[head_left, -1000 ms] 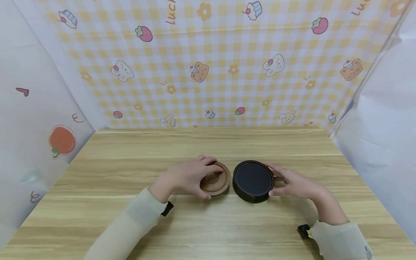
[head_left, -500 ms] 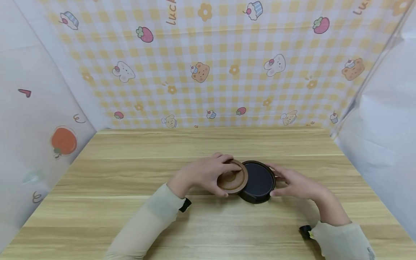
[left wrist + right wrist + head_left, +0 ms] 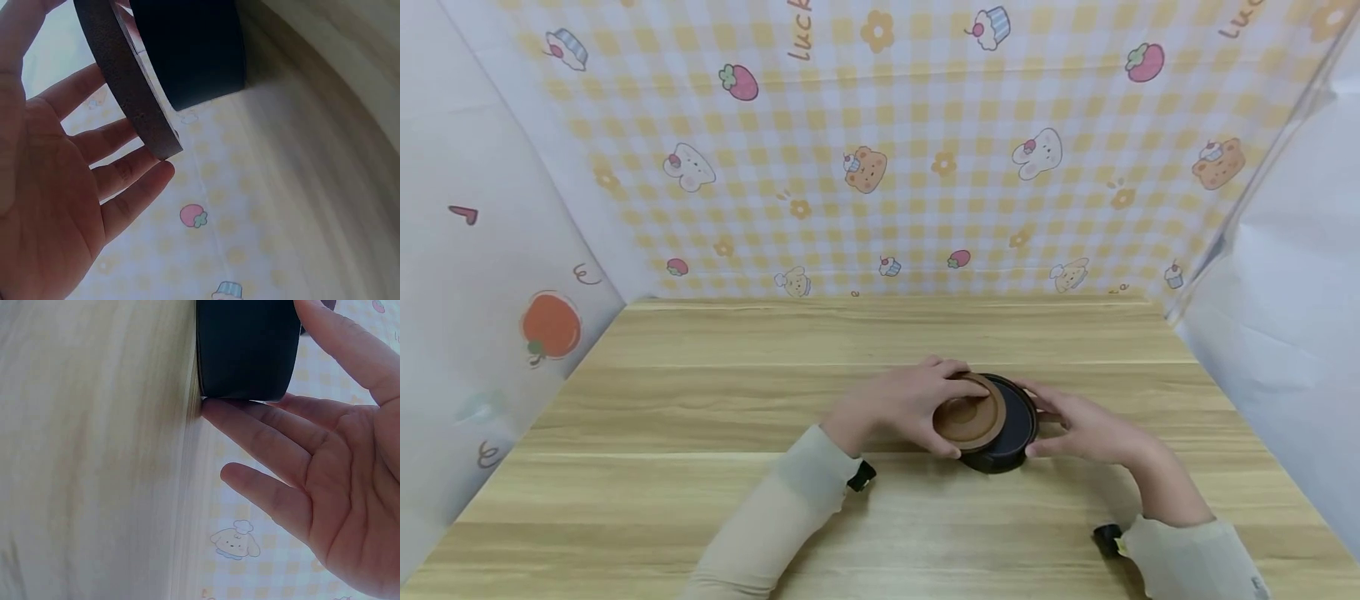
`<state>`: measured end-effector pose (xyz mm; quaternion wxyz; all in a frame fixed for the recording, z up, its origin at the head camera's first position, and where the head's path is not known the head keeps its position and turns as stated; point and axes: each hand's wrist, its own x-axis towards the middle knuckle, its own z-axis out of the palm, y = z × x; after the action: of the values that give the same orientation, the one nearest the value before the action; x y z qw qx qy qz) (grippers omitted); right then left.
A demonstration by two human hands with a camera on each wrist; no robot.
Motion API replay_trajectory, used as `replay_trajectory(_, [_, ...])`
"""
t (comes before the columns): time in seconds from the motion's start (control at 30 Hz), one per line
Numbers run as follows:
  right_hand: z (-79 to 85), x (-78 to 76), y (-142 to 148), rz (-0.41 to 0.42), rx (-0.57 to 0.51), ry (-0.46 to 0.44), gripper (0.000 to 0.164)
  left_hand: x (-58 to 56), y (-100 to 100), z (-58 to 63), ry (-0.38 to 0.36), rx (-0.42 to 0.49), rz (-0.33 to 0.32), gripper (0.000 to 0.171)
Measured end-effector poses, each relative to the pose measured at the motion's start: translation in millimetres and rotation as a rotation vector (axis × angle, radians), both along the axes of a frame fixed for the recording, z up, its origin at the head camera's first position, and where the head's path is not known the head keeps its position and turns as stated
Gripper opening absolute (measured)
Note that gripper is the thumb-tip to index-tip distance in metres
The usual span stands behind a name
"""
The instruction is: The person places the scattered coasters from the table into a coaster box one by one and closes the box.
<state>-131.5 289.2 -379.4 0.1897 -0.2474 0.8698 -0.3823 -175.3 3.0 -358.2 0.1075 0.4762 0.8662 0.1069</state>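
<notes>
My left hand [image 3: 917, 404] grips a round brown wooden coaster [image 3: 972, 425] by its edges, fingers at the far side and thumb at the near side. The coaster overlaps the left part of a round black coaster holder [image 3: 994, 463] with a dark disc inside it. In the left wrist view the coaster [image 3: 134, 87] appears edge-on, slightly tilted, with a narrow gap to the holder [image 3: 194, 53]. Around the holder's right side, my right hand [image 3: 1086, 429] holds it between thumb and fingers. The right wrist view shows fingertips [image 3: 219, 409] at the holder's wall, low by the table.
The holder stands on a light wood-grain table [image 3: 737, 350]. A yellow checked cloth [image 3: 940, 158] with cartoon prints hangs along the back edge, and white sheets [image 3: 1292, 308] close off both sides. Black straps [image 3: 862, 476] sit at the wrists.
My left hand has moved right with the wooden coaster, from beside the black holder to over its left part. The right hand and the holder have stayed almost in place.
</notes>
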Motion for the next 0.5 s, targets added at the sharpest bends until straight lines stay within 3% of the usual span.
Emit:
replay_trajectory(0.13, [1.5, 0.5, -1, 0.007, -0.006, 0.009, 0.091, -0.2, 7, 0.8, -0.009, 0.001, 0.002, 0.081])
replay_trajectory(0.5, [2.4, 1.5, -2, 0.011, -0.006, 0.005, 0.091, -0.9, 23, -3.1, 0.056, -0.037, -0.017, 0.081])
